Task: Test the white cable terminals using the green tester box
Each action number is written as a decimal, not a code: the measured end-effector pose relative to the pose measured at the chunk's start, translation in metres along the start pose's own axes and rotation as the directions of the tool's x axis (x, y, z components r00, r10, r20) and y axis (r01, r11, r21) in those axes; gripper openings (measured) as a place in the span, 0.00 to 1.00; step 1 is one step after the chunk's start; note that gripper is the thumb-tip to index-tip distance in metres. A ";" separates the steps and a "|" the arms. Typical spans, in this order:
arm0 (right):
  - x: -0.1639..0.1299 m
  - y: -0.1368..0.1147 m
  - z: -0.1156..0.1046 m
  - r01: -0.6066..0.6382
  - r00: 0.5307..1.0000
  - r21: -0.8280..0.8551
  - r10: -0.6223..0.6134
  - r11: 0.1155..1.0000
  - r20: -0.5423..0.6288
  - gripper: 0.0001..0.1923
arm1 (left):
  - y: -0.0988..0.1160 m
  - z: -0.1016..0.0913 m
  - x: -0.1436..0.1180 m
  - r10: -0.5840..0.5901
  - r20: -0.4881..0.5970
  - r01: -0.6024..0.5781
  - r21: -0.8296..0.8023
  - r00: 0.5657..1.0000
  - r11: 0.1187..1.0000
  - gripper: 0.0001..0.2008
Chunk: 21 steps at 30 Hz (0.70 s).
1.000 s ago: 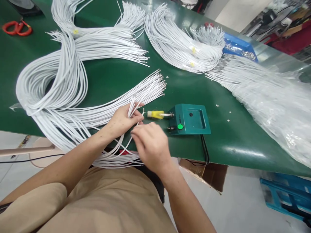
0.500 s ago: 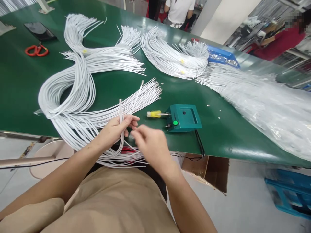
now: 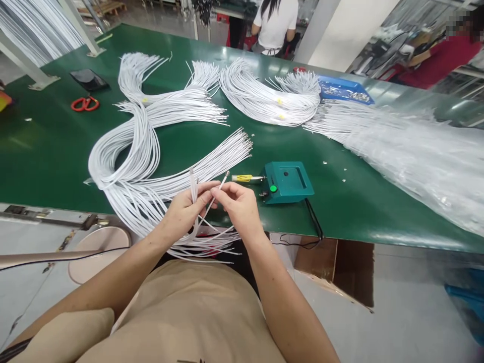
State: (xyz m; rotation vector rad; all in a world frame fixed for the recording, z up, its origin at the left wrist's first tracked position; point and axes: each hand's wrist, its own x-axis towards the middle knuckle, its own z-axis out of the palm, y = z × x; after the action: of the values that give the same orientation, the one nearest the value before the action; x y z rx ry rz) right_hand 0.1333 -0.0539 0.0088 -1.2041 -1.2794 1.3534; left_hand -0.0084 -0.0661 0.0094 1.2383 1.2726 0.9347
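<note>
White wire (image 3: pixel 224 180) slants away rightward, tip just beside the yellow tube (image 3: pixel 242 178); our right hand (image 3: pixel 240 206), nearer the tube, pinches it; our left hand (image 3: pixel 185 207) grips several strands (image 3: pixel 193 185).

On the table (image 3: pixel 378 214) to my left, the scissors (image 3: pixel 78 104) lie just in front of a flat black item (image 3: pixel 88 79). The blue tray (image 3: pixel 333 81), containing small silvery parts, sits near the far edge. Below the near edge are an open carton (image 3: pixel 353 267), to my right, and a pale disc (image 3: pixel 102 239), to my left. A pillar (image 3: pixel 340 35) stands beyond.
</note>
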 end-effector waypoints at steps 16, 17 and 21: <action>-0.004 0.001 -0.003 -0.026 0.987 0.257 0.066 0.966 -0.148 0.10 | 0.000 0.008 -0.004 -0.036 -0.027 0.034 -0.079 0.999 0.996 0.24; -0.004 0.002 -0.003 -0.017 0.986 0.280 0.062 0.960 -0.156 0.10 | -0.001 0.009 -0.004 -0.036 -0.038 0.034 -0.074 0.999 0.997 0.24; -0.004 0.008 -0.005 -0.080 0.991 0.488 0.122 0.869 -0.055 0.09 | -0.003 0.009 -0.005 -0.026 -0.038 0.025 -0.026 0.999 0.999 0.18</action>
State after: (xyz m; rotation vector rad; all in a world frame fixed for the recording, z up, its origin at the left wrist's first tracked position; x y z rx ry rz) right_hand 0.1385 -0.0577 0.0010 -0.9671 -0.7535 1.5646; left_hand -0.0001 -0.0727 0.0060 1.1862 1.2997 0.9574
